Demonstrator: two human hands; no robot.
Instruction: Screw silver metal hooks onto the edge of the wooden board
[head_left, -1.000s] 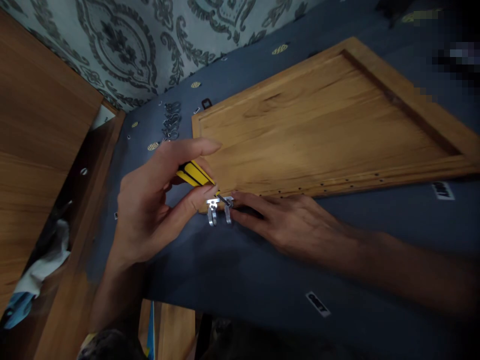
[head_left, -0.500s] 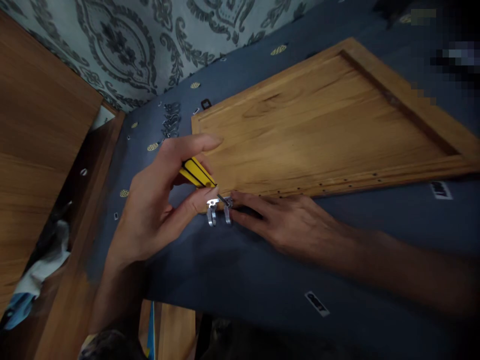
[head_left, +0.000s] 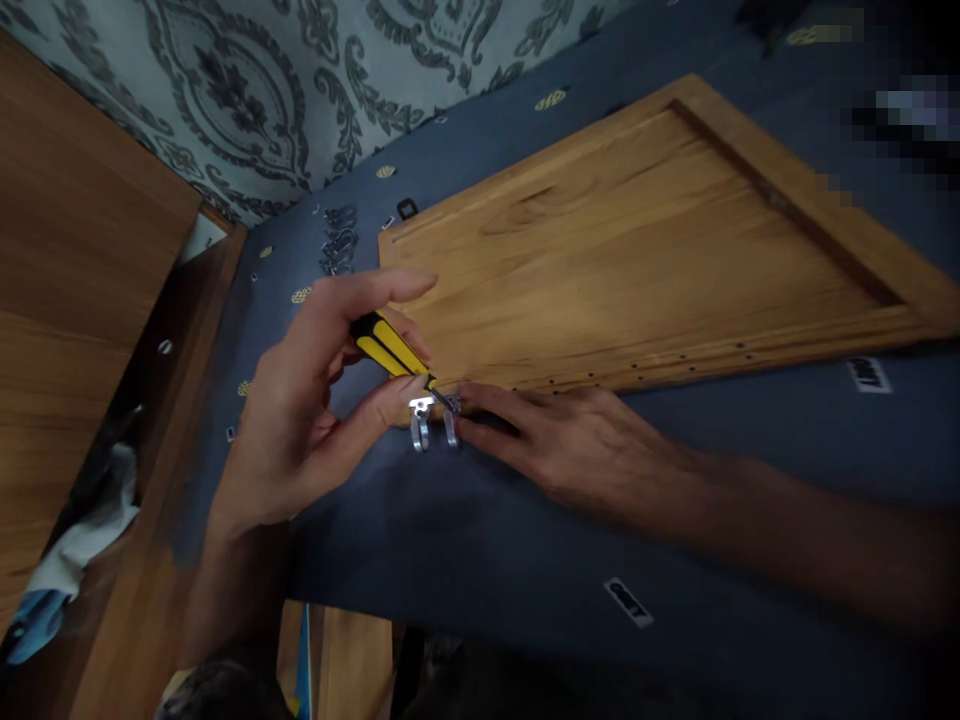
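Note:
My left hand (head_left: 315, 410) is closed round the yellow and black handle of a screwdriver (head_left: 391, 350), index finger stretched over its top. The screwdriver leans, its shaft tip at the right one of two silver metal hooks (head_left: 451, 428). The left hook (head_left: 420, 430) sits close beside it. Both hooks are at the near left corner of a wooden panel (head_left: 570, 270) and stick out over its edge. My right hand (head_left: 577, 430) lies along that edge, with its fingertips pinching the base of the right hook. A row of small dark holes runs along the panel's near edge.
Several loose metal hooks (head_left: 339, 240) lie on the blue patterned cloth (head_left: 465, 580) beyond my left hand. A small dark square piece (head_left: 407, 208) is by the panel's far corner. Wooden furniture (head_left: 90, 230) stands at the left, and a patterned wall (head_left: 300, 80) is behind.
The screwdriver handle has turned in my left hand, showing more black at its end. My right hand stays at the hook. The whole view has shifted slightly.

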